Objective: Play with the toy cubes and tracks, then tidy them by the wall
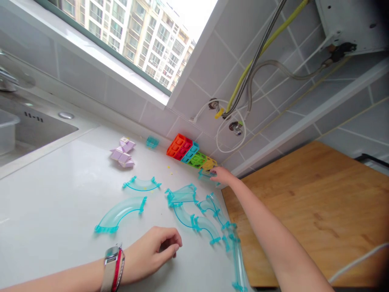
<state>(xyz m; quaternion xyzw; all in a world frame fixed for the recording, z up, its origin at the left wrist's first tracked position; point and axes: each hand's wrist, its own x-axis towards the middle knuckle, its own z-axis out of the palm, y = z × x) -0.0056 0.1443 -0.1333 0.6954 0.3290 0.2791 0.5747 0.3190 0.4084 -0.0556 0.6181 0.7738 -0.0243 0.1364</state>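
My right hand reaches to the far edge of the white counter. Its fingers are closed at a clear teal track piece, partly hidden by them, beside a yellow block frame. My left hand rests low over the counter, fingers loosely curled with nothing seen in them. Nearest to it are a wide curved teal track and joined teal curves. A smaller teal curve lies behind. A straight teal track runs along the counter's right edge.
Along the wall stand joined red, blue and green blocks and a small teal box. Pale purple folded pieces sit left of them. A sink is at left, a wooden board at right. Hoses hang above.
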